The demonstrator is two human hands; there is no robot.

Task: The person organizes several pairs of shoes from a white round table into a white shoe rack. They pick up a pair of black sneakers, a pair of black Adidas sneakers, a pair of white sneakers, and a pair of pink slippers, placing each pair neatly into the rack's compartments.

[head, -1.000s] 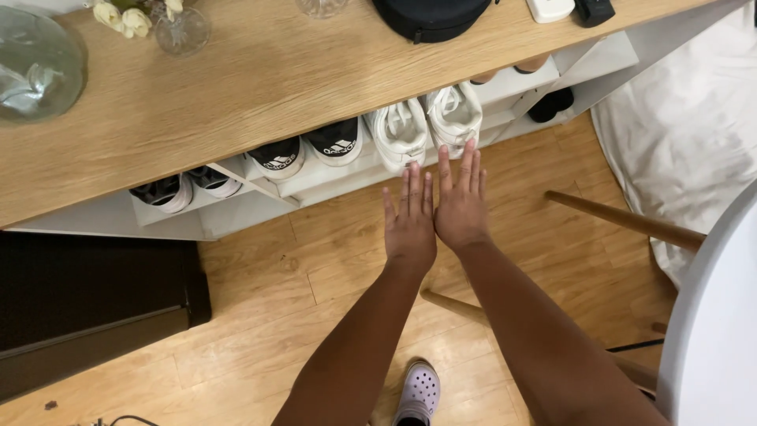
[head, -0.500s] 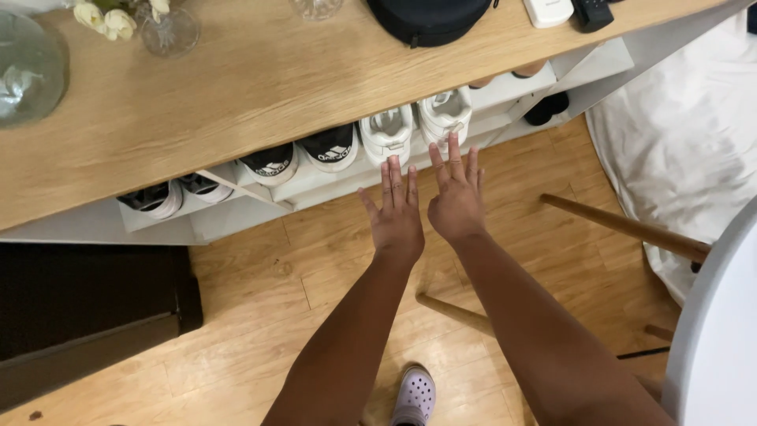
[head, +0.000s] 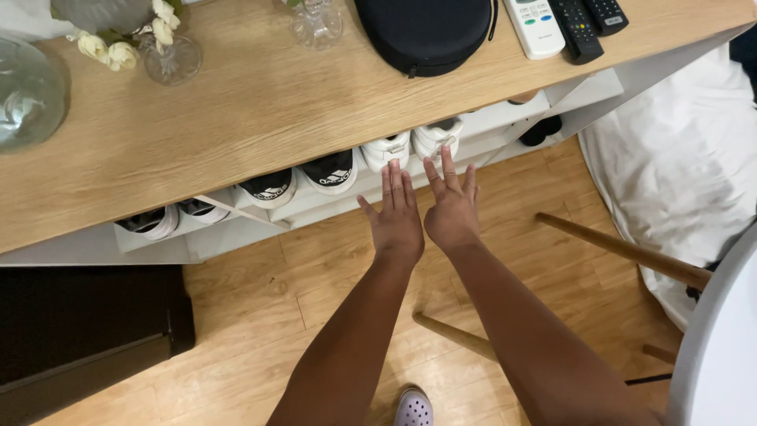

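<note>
My left hand (head: 396,217) and my right hand (head: 451,211) reach forward side by side, palms down, fingers stretched and slightly apart. Neither holds anything. Their fingertips are just short of a pair of white sneakers (head: 412,143) standing on the white shoe shelf (head: 315,207) under the wooden tabletop (head: 260,110). To the left of the white pair sits a pair of black sneakers with white toes (head: 301,181).
On the tabletop stand a black zipped case (head: 426,31), remote controls (head: 564,22), glass vases with pale flowers (head: 169,47) and a big glass jar (head: 24,95). A white sheet (head: 678,173), wooden chair legs (head: 623,251) and a dark box (head: 79,331) flank the wooden floor.
Both hands have drifted a little left and lower against the shelf, as the view shifted; the fingers are spread a bit more. Nothing was picked up.
</note>
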